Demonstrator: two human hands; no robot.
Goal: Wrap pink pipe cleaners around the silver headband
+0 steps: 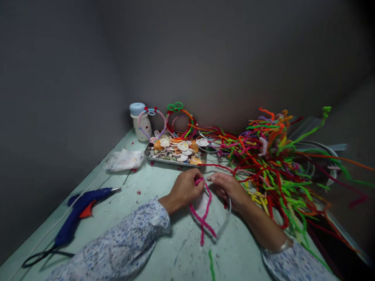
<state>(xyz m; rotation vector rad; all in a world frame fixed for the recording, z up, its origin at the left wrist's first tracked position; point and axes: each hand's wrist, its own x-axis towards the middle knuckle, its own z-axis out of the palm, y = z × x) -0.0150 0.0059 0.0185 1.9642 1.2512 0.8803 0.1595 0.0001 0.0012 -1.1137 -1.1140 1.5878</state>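
Observation:
My left hand [186,188] is closed, its fingers pinching a pink pipe cleaner [202,222] at the top of a thin ring-shaped band. The pipe cleaner covers the band's left and lower part, and a loose length crosses over it and hangs down. On the right side the band [225,224] is bare and greyish-white. My right hand [230,190] grips that bare part at the top, thumb and fingertips close to my left fingers. The exact spot of contact is partly hidden by the fingers.
A metal tray [175,161] of shells stands behind my hands, with decorated rings [165,124] and a lidded jar [141,127] near it. A blue glue gun [72,222] and plastic packet [126,160] lie left. Tangled pipe cleaners [272,168] heap at right; a green piece [211,265] lies in front.

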